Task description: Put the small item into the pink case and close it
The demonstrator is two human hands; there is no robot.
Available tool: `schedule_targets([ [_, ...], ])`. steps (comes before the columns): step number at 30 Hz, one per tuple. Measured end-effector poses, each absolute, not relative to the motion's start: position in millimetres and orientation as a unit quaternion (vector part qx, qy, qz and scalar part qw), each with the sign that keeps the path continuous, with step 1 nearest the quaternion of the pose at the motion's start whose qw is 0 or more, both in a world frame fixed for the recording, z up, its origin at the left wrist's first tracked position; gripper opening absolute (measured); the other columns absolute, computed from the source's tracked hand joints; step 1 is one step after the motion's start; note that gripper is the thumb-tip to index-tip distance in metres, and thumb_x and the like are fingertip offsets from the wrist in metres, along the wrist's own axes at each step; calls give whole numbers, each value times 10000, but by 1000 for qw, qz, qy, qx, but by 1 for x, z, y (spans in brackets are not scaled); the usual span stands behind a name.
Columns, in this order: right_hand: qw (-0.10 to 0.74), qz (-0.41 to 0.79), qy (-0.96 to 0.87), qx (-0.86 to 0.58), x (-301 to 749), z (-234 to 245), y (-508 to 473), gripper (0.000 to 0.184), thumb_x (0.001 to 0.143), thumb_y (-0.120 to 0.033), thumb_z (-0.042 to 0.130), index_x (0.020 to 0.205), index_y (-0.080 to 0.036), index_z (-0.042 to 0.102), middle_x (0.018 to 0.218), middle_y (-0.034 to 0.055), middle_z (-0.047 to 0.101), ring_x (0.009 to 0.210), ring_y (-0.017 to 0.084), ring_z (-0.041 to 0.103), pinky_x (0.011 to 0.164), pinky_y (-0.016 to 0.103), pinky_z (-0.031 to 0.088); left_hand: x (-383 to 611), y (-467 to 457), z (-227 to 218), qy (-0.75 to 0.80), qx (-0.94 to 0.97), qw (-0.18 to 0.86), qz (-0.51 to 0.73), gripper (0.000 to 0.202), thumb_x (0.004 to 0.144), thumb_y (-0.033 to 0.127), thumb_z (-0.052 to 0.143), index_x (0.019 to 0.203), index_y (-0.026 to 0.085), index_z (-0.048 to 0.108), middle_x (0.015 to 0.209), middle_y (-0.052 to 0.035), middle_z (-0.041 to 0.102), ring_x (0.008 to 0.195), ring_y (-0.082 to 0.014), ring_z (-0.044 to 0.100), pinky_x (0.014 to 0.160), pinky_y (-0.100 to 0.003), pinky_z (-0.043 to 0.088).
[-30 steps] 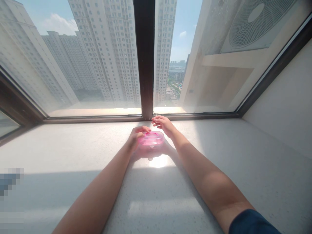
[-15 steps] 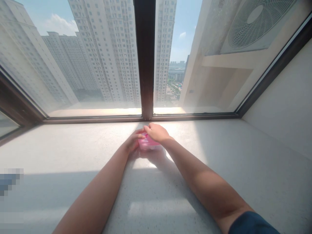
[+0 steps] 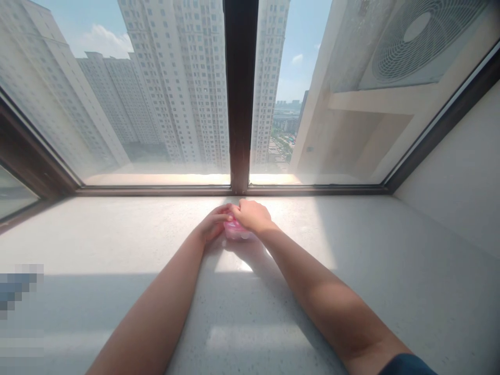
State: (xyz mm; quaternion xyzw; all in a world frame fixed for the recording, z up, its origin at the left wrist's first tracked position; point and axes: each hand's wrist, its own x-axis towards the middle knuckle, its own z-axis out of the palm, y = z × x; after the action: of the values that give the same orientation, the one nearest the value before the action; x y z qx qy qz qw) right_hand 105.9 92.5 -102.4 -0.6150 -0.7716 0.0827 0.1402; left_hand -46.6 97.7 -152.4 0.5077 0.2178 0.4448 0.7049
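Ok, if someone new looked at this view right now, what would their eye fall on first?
Probably the pink box, vivid against the pale ledge below the window, with the left hand at its left end and the right hand over its top. Next, perhaps, the tall towers outside the glass, and the big round fan at upper right.

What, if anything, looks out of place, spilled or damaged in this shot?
One oddity: a blocky, pixelated patch at the left edge hides what is there. The pink container shows no visible damage or spill, though the left hand and right hand cover part of it.
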Motion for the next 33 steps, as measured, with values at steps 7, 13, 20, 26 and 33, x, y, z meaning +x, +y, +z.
schedule_targets([
  [7,168,67,-771,-610,95,-105,116,572,909,-590,256,947,-174,648,919,148,699,845,304,662,668,357,445,-48,105,-150,263,510,640,511,164,717,196,671,872,154,636,828,-44,679,748,-176,636,717,-281,457],
  [13,218,-6,-782,-584,85,-106,129,466,928,-523,301,1053,-168,576,877,123,705,817,285,667,666,347,441,-45,115,-159,372,514,523,569,273,742,327,609,940,148,665,873,-60,695,805,-206,632,767,-315,454],
  [20,210,-85,-789,-572,81,-114,113,331,934,-340,330,910,-172,615,855,106,696,789,264,657,686,340,418,-39,114,-154,419,531,469,568,201,741,298,558,810,162,689,761,-15,685,773,-190,598,749,-291,427],
  [26,265,-124,-784,-548,75,-131,99,302,906,-327,373,925,-151,617,894,130,667,868,265,592,798,379,364,-34,110,-149,442,529,434,581,201,710,268,540,794,153,681,731,-18,676,772,-192,579,739,-294,429],
  [33,270,-125,-793,-532,77,-139,104,325,912,-316,359,910,-138,631,897,141,653,869,263,557,820,385,330,-31,107,-147,449,525,415,592,193,720,238,520,761,153,689,751,-30,686,786,-198,579,743,-293,432],
])
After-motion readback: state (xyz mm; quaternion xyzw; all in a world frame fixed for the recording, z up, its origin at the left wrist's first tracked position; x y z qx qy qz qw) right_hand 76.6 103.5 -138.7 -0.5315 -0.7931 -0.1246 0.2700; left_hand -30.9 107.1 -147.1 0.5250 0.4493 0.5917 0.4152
